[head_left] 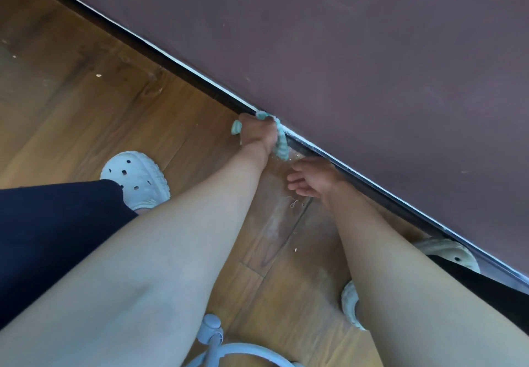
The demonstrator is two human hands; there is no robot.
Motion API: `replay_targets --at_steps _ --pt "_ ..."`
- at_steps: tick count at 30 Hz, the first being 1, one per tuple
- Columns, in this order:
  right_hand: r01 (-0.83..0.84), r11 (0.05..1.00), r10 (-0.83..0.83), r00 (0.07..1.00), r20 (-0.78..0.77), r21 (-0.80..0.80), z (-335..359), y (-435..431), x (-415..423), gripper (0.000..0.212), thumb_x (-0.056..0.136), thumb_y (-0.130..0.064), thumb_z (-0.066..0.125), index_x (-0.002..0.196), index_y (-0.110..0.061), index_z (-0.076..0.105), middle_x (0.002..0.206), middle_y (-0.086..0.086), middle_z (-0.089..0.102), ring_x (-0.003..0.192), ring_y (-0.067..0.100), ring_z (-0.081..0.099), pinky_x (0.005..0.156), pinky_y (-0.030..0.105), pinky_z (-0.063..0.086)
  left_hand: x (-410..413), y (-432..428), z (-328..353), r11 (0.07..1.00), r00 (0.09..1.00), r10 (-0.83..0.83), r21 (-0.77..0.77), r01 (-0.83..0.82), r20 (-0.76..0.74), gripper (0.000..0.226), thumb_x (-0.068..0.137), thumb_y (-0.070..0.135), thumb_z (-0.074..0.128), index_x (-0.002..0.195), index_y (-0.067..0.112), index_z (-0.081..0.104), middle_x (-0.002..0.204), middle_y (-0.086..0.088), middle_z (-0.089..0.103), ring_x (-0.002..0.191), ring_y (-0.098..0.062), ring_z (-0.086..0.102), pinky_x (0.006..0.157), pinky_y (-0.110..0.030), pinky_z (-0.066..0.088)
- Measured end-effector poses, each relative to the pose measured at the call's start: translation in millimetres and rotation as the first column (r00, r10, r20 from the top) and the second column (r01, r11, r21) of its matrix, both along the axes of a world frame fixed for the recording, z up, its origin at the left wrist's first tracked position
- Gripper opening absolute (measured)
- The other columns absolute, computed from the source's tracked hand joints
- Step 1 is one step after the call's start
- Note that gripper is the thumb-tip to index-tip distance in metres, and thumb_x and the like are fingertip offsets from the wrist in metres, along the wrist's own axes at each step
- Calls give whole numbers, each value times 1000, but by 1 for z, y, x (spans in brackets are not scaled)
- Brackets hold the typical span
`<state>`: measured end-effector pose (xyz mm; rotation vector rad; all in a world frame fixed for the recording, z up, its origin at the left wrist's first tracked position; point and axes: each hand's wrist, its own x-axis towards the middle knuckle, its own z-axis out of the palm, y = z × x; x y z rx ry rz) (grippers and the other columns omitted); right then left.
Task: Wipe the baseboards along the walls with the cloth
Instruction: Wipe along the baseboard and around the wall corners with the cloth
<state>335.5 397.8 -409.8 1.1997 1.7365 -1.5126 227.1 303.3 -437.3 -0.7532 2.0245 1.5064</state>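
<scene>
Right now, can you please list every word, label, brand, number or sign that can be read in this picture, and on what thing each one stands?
None: no readable text shows anywhere in this view.
The cloth gripped by the left hand shows only stripes, no label.
The white clog shows only holes, no brand.
The baseboard, the wall and the wooden floor show no writing.

Baseboard: the dark narrow baseboard (pixel 183 73) runs diagonally from upper left to lower right, between the maroon painted wall (pixel 372 52) and the brown wood-plank floor (pixel 71 109).
Cloth: the teal striped cloth (pixel 282 143) lies against the baseboard, in the left hand (pixel 257 133).
Right hand: the right hand (pixel 313 179) is just right of the cloth, beside the baseboard.
Clogs: the white foam left clog (pixel 134 179) stands on the floor left of both arms; the white foam right clog (pixel 446 252) is near the baseboard, lower right.
</scene>
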Motion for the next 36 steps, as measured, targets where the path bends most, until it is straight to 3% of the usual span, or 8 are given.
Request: replay_targets --at_steps 6,9,14,18,22,30,34,36 --pt "11 999 -10 998 62 -30 -6 -6 11 13 101 -25 51 111 -19 57 89 5 71 81 22 71 86 39 59 8 1 9 974 984 -144 189 122 104 3 94 5 62 94 8 60 99 -14 66 88 -26 70 77 -39 63" --pt "23 999 -22 998 51 -30 -5 -1 17 12 101 -25 51 111 -19 57 95 7 72 85 24 72 84 38 58 -4 -10 5 993 995 -85 88 80 53 3 90 11 65 90 11 62 89 -10 70 76 -22 72 72 -37 64" --pt "87 996 -87 996 26 9 -2 11 18 15 101 -23 52 111 -17 62 98 9 74 88 24 74 87 40 60 -27 -13 -27 996 996 79 -45 -77 34 61 64 38 56 119 11 57 103 -9 71 84 -26 73 82 -43 62" --pt "119 993 -119 993 -14 2 5 7 5 11 101 -21 51 105 -18 60 98 10 74 90 26 74 88 41 59 4 6 -5 994 992 -91 64 85 84 44 77 19 59 117 0 55 85 -16 72 57 -20 72 65 -42 64" --pt "104 994 -104 995 -11 25 5 1 -2 16 100 -19 51 111 -15 61 92 6 71 78 22 71 79 37 59 20 15 -12 976 975 -212 53 209 66 38 65 21 61 100 9 68 87 -10 76 77 -24 76 73 -46 64" --pt "173 985 -174 984 45 26 0 17 15 20 100 -17 51 113 -10 65 90 5 73 77 19 73 71 32 60 -5 0 -7 996 998 57 -72 -57 4 33 94 24 54 119 3 49 122 -17 64 96 -25 63 97 -42 55" --pt "189 982 -189 982 11 6 1 12 10 17 100 -18 51 110 -10 62 91 7 72 76 21 71 74 34 59 15 12 -7 986 983 -151 87 142 107 47 74 18 40 105 -15 53 77 -34 63 49 -33 61 49 -40 55" --pt "157 987 -158 987 13 13 1 7 7 16 100 -19 51 108 -11 62 92 8 71 77 22 70 79 36 59 31 24 -11 976 973 -201 111 188 118 37 67 17 49 90 -8 64 72 -19 71 58 -31 70 59 -45 62"
